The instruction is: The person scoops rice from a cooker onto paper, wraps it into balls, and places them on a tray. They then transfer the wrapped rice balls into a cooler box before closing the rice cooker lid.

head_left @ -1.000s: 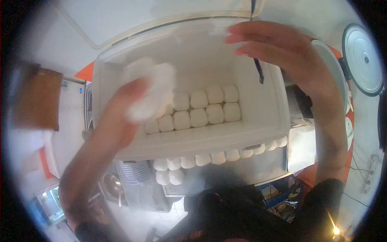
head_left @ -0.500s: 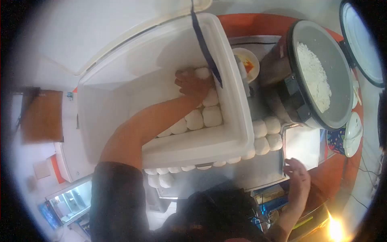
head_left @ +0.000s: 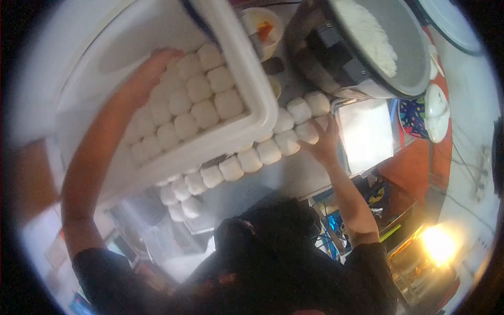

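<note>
My left hand [head_left: 153, 68] reaches into a white plastic tub [head_left: 257, 89], at the far edge of the rows of white balls, which look like rice balls [head_left: 229, 104]. Its fingers are stretched out and touch the balls there, partly blurred. Outside the tub, a double row of the same balls [head_left: 250, 159] lies along the counter. My right hand [head_left: 324, 144] is at the right end of that row, its fingers curled around a rice ball [head_left: 321, 123] that still sits among the others.
An open rice cooker [head_left: 320, 58] holds white rice [head_left: 367, 34]. Near it stand a bowl with an orange-red smear [head_left: 265, 29], a white sheet on a tray [head_left: 366, 134] and a patterned pot with a white lid [head_left: 436, 113]. A bright lamp [head_left: 438, 245] glows at lower right.
My left hand has moved away from the tub's inner corner, uncovering the packed balls. My right hand has moved up and left onto the counter row. The view has shifted.
</note>
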Demonstrator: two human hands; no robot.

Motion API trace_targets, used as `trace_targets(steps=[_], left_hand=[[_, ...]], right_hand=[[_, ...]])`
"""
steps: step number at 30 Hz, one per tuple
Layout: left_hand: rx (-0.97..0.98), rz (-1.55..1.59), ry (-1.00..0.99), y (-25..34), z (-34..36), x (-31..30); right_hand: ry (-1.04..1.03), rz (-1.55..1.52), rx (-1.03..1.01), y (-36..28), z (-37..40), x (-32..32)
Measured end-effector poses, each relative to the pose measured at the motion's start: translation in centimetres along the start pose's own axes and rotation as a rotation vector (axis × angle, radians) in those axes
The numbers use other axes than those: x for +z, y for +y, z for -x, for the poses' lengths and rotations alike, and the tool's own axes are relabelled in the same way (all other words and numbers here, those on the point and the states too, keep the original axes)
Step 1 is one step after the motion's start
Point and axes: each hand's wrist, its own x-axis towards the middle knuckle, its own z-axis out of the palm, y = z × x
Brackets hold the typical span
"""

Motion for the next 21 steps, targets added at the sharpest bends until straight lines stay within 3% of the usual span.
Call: trace_targets(steps=[3,5,7,8,9,10,11,12,14,15,17,20,21], left_hand=[[0.286,-0.129,0.123,2.4,7.4,-3.7],[0.42,-0.283,0.45,3.8,14.4,-3.0],[0.465,-0.002,0.791,-1.7,21.4,-1.7],[0.533,-0.381,0.891,-7.1,24.9,-1.7],[0.493,-0.696,1.028,-9.0,26.5,1.2],[-0.202,-0.873,1.181,-14.5,27.5,3.5],[0.494,-0.712,0.979,-16.5,27.5,7.0],[0.317,-0.541,0.778,-18.3,27.8,8.9],[-0.039,-0.54,0.728,-23.3,27.0,12.4],[-0.038,-0.532,0.738,-25.4,27.3,13.4],[-0.411,-0.797,0.732,-29.0,28.2,15.5],[-0.354,-0.702,0.748,-33.8,28.4,15.6],[-0.381,-0.65,0.717,-33.3,28.3,15.0]], right_hand=[[-0.118,0.094,0.059,0.9,-1.0,0.2],[-0.176,0.082,0.088,0.1,-1.6,-1.1],[-0.157,-0.022,0.091,0.3,-0.9,-0.6],[-0.157,-0.159,0.128,0.3,-0.4,-0.3],[-0.175,-0.177,0.108,0.7,-0.1,0.2],[-0.137,-0.07,0.084,1.2,-0.2,0.7],[-0.094,0.044,0.063,1.6,-0.2,1.1],[-0.1,0.041,0.051,1.6,-0.1,1.0],[-0.135,0.097,0.054,1.4,-0.2,0.9],[-0.129,0.102,0.044,1.4,0.0,0.9],[-0.085,0.088,0.109,1.8,0.8,1.4],[0.019,0.148,0.16,1.2,2.8,0.0],[0.118,-0.262,0.264,2.5,3.6,0.7]])
